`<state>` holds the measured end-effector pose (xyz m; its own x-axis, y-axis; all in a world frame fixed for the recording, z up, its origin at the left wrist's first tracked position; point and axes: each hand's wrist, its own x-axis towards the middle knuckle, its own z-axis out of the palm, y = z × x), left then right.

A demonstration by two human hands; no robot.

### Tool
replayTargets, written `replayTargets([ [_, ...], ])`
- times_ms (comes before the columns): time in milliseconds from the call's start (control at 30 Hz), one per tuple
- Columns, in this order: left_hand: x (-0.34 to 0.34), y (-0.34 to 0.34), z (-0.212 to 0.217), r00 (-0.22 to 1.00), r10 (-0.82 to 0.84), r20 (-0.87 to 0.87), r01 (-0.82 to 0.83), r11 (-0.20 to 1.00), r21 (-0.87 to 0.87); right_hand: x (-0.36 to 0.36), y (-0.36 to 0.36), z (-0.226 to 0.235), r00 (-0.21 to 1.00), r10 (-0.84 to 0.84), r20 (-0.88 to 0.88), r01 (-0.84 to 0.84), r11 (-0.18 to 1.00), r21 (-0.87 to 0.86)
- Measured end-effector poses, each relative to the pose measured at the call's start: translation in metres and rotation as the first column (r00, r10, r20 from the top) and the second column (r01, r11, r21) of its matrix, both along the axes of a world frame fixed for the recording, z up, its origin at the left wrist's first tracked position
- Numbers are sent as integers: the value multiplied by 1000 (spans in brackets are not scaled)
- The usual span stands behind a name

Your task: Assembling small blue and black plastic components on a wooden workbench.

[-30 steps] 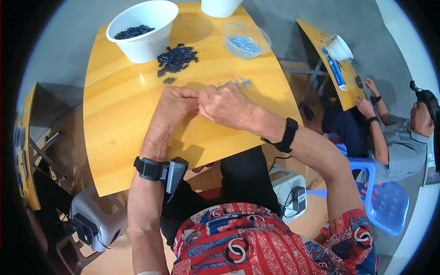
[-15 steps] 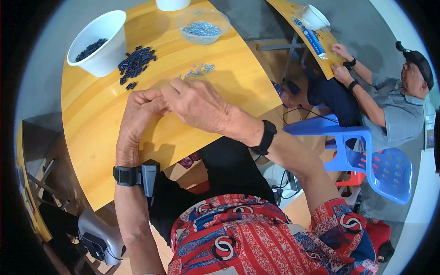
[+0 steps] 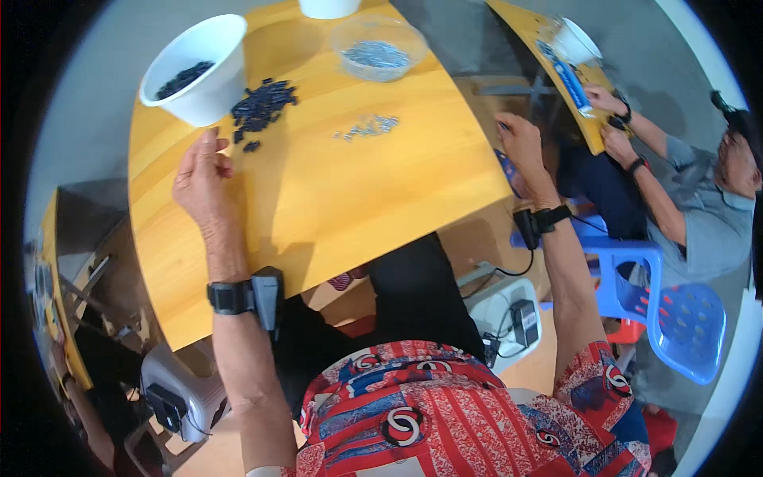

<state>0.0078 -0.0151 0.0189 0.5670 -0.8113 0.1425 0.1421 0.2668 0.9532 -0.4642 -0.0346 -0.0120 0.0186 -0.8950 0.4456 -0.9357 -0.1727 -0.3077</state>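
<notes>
My left hand (image 3: 203, 176) rests on the yellow table (image 3: 381, 191) with its fingers curled in and the thumb raised. It is just below a white bowl (image 3: 213, 87) of dark pieces and beside a loose pile of dark blue pieces (image 3: 262, 107). I see nothing in it. My right hand (image 3: 520, 143) hangs past the table's right edge, back of the hand up, fingertips by something blue; its grip is hidden. A small heap of silver parts (image 3: 366, 126) lies mid-table between the hands.
A clear tub (image 3: 377, 56) of silver parts and another white bowl (image 3: 330, 8) stand at the far edge. A seated person (image 3: 683, 215) works at a second yellow table (image 3: 556, 63) on the right. A blue plastic chair (image 3: 683, 326) and grey floor devices (image 3: 509, 314) are nearby.
My hands were joined over the table's middle. They have parted: the left went to the dark pile and bowl, the right swung off the table's right edge.
</notes>
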Motion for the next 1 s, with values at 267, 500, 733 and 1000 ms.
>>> replayTargets([
  [267,2,-3,-21,989,19,150,-38,991,125,-38,-4,-38,996,-64,-56,75,972,221],
  [500,9,-7,-35,873,-54,485,-37,984,176,57,14,70,806,4,592,-168,960,222],
  [733,2,-4,-23,671,-78,737,-47,988,148,195,30,110,798,596,88,-600,800,30],
  [1000,1,-2,-16,505,-74,860,-106,983,147,221,7,87,824,565,-49,-554,821,136],
])
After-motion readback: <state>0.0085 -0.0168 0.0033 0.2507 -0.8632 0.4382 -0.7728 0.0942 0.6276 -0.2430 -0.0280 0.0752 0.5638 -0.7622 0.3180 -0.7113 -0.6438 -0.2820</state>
